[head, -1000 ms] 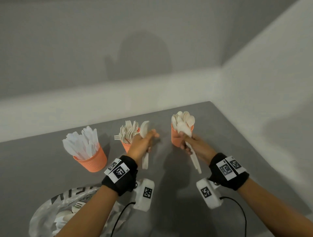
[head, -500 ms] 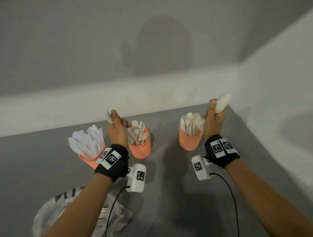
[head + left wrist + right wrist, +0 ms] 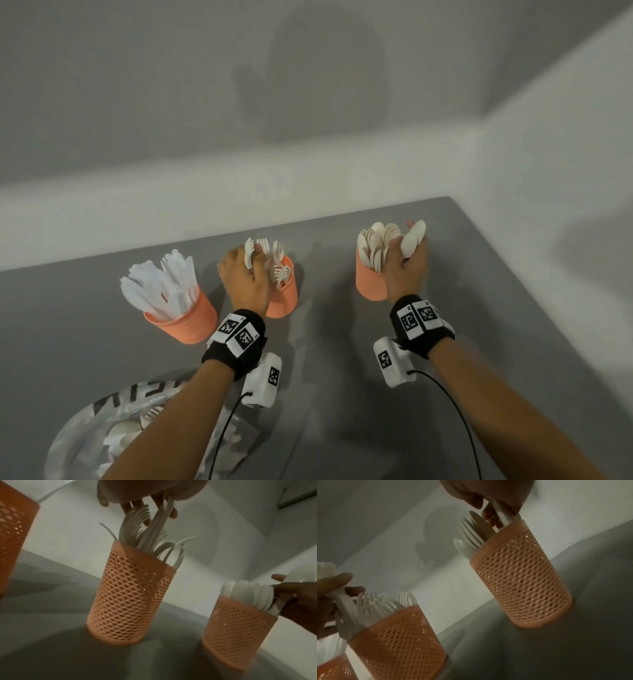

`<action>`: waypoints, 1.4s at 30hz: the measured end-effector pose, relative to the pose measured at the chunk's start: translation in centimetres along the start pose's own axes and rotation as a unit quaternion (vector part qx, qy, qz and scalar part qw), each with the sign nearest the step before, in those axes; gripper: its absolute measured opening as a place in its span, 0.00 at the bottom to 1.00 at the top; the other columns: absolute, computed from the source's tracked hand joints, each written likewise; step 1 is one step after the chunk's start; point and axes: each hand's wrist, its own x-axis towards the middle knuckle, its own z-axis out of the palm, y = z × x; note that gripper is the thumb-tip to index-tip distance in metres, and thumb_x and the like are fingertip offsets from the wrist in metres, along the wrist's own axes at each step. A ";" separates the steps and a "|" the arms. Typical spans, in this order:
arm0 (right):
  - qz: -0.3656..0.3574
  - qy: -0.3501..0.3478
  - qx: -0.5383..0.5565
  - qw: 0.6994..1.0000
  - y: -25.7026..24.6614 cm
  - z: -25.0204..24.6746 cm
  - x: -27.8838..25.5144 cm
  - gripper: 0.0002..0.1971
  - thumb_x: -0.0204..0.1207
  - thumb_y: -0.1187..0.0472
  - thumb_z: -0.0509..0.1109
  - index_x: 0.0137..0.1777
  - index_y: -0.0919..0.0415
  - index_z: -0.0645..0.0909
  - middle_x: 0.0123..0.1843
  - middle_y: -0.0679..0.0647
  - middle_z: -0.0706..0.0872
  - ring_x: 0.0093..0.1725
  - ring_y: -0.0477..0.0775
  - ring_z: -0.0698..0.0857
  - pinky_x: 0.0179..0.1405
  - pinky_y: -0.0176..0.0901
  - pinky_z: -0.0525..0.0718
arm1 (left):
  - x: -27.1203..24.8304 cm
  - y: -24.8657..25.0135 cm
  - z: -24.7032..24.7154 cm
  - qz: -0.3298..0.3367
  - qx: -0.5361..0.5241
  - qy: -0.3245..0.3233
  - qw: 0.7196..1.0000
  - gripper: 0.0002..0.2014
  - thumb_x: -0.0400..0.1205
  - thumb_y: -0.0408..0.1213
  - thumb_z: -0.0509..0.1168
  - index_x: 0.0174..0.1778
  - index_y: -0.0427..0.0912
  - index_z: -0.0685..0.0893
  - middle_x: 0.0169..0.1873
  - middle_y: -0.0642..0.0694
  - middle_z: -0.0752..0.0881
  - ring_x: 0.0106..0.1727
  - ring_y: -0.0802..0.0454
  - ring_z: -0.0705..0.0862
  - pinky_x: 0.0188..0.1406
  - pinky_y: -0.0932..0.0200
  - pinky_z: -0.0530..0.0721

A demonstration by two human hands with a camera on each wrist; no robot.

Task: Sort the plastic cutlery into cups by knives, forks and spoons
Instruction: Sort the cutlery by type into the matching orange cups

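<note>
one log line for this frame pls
left hand: holds fork at fork cup | right hand: holds spoon at spoon cup | knife cup: untouched

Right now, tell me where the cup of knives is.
In the head view the cup of knives stands at the left end of the row on the grey table, just left of the fork cup and the left hand.

Three orange cups [image 3: 185, 323] on the table — one plastic bag [image 3: 85, 442]; two hands [image 3: 245, 284].
</note>
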 end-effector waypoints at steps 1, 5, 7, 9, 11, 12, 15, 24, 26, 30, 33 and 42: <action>-0.001 -0.004 -0.014 1.000 0.2 -0.1 -0.1 0.22 0.77 0.68 0.61 0.71 0.60 0.70 0.60 0.53 0.80 0.59 0.51 0.79 0.61 0.32 0.76 | -0.2 -0.2 0.0 0.001 0.015 -0.011 1.000 0.30 0.72 0.52 0.46 0.43 0.27 0.81 0.46 0.30 0.81 0.53 0.36 0.77 0.55 0.50 0.71; -0.047 -0.031 -0.097 0.994 0.5 -0.2 0.2 0.29 0.71 0.77 0.61 0.73 0.63 0.69 0.56 0.61 0.75 0.55 0.54 0.75 0.59 0.39 0.71 | -0.1 -1.0 0.1 0.000 0.006 -0.031 1.000 0.18 0.78 0.44 0.54 0.54 0.32 0.77 0.54 0.35 0.79 0.57 0.40 0.78 0.58 0.50 0.76; -0.082 -0.046 -0.149 0.984 0.4 -0.3 0.3 0.25 0.71 0.74 0.61 0.71 0.66 0.73 0.60 0.66 0.74 0.57 0.56 0.75 0.58 0.32 0.67 | 0.2 -1.2 0.1 0.008 0.001 -0.042 0.999 0.15 0.81 0.34 0.57 0.62 0.32 0.74 0.59 0.35 0.78 0.62 0.41 0.78 0.62 0.55 0.75; -0.127 -0.059 -0.190 0.972 0.2 -0.5 0.3 0.23 0.73 0.63 0.59 0.68 0.67 0.76 0.63 0.68 0.74 0.61 0.63 0.76 0.61 0.34 0.66 | 0.5 -1.2 0.2 0.041 0.018 -0.053 0.998 0.18 0.81 0.28 0.57 0.68 0.32 0.71 0.65 0.34 0.75 0.67 0.41 0.75 0.65 0.58 0.71; -0.145 -0.094 -0.254 0.952 -0.3 -0.4 0.5 0.27 0.74 0.55 0.52 0.69 0.66 0.76 0.69 0.68 0.72 0.68 0.66 0.73 0.69 0.44 0.66 | 0.7 -0.9 0.1 0.086 0.040 -0.060 0.994 0.21 0.82 0.31 0.55 0.72 0.34 0.68 0.69 0.34 0.72 0.69 0.41 0.74 0.64 0.57 0.72; -0.151 -0.112 -0.302 0.935 -0.6 -0.3 0.6 0.28 0.75 0.53 0.49 0.70 0.65 0.75 0.72 0.68 0.70 0.72 0.66 0.69 0.74 0.50 0.63 | 0.7 -0.8 0.1 0.103 0.050 -0.067 0.991 0.22 0.83 0.33 0.54 0.74 0.36 0.68 0.70 0.34 0.70 0.69 0.41 0.74 0.62 0.57 0.73; -0.198 -0.153 -0.451 0.857 -1.2 0.2 1.4 0.33 0.76 0.49 0.38 0.74 0.63 0.71 0.79 0.67 0.63 0.81 0.66 0.59 0.80 0.59 0.51 | 1.1 -0.5 -0.2 0.135 0.097 -0.109 0.980 0.23 0.83 0.39 0.49 0.75 0.41 0.68 0.74 0.36 0.67 0.68 0.39 0.76 0.59 0.53 0.77; -0.117 -0.275 -0.591 0.750 -1.5 0.7 2.3 0.26 0.85 0.48 0.44 0.78 0.60 0.62 0.84 0.62 0.53 0.83 0.60 0.51 0.81 0.60 0.43 | 1.1 0.2 0.5 0.110 0.442 -0.280 0.845 0.45 0.77 0.69 0.33 0.80 0.37 0.55 0.82 0.42 0.56 0.83 0.46 0.51 0.78 0.34 0.40; -0.107 -0.275 -0.593 0.749 -1.7 0.7 2.4 0.27 0.85 0.47 0.44 0.79 0.59 0.61 0.84 0.63 0.52 0.83 0.61 0.50 0.80 0.64 0.43 | 1.0 0.9 0.5 0.085 0.423 -0.296 0.852 0.43 0.79 0.67 0.39 0.81 0.36 0.50 0.82 0.41 0.53 0.84 0.46 0.49 0.80 0.36 0.42; -0.209 -0.176 -0.472 0.838 -3.1 1.2 0.9 0.32 0.78 0.44 0.42 0.77 0.58 0.67 0.83 0.65 0.58 0.83 0.63 0.54 0.78 0.66 0.42 | 1.2 2.6 -1.8 0.075 0.315 -0.274 0.905 0.44 0.78 0.66 0.41 0.81 0.37 0.45 0.83 0.41 0.50 0.84 0.46 0.48 0.81 0.43 0.43; -0.308 -0.180 -0.307 0.882 -5.4 3.5 -1.8 0.24 0.79 0.52 0.52 0.67 0.62 0.78 0.73 0.66 0.74 0.75 0.66 0.70 0.76 0.61 0.61 | 1.6 3.8 -5.9 0.073 0.185 -0.218 0.955 0.39 0.79 0.61 0.44 0.81 0.37 0.53 0.80 0.37 0.60 0.82 0.44 0.57 0.81 0.47 0.55; -0.183 -0.560 -0.102 0.801 -9.4 12.0 -18.6 0.07 0.75 0.68 0.68 0.49 0.64 0.87 0.42 0.55 0.89 0.38 0.48 0.84 0.43 0.37 0.81 | -0.2 0.2 -19.9 0.013 0.065 -0.081 0.994 0.03 0.81 0.33 0.63 0.49 0.40 0.77 0.37 0.56 0.81 0.40 0.58 0.81 0.41 0.72 0.77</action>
